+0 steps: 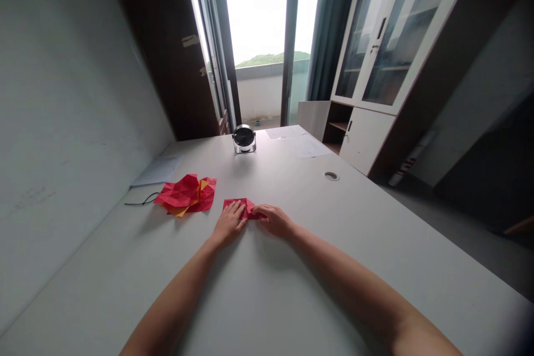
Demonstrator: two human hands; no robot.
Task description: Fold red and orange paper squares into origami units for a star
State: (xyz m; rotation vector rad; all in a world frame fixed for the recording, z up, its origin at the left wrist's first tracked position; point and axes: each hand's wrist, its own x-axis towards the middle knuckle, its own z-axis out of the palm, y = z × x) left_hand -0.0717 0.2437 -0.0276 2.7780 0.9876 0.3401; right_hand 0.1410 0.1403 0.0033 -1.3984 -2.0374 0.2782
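A folded piece of red paper (229,202) lies on the white table (267,289) in front of me. Flat on its left part rests my left hand (231,221), fingers stretched out and pressing it down. My right hand (273,219) has its fingers closed on the right part, where a flap of the paper stands raised between the two hands. The right fingertips partly cover the paper, so its exact folds are hard to make out.
Left of my hands lies a pile of creased red and orange paper (187,192), beside a black cord (144,201). White sheets (156,171) are by the wall and at the back right. A small round black-and-silver device (244,138) stands near the far edge. A cable hole (331,176) is at right.
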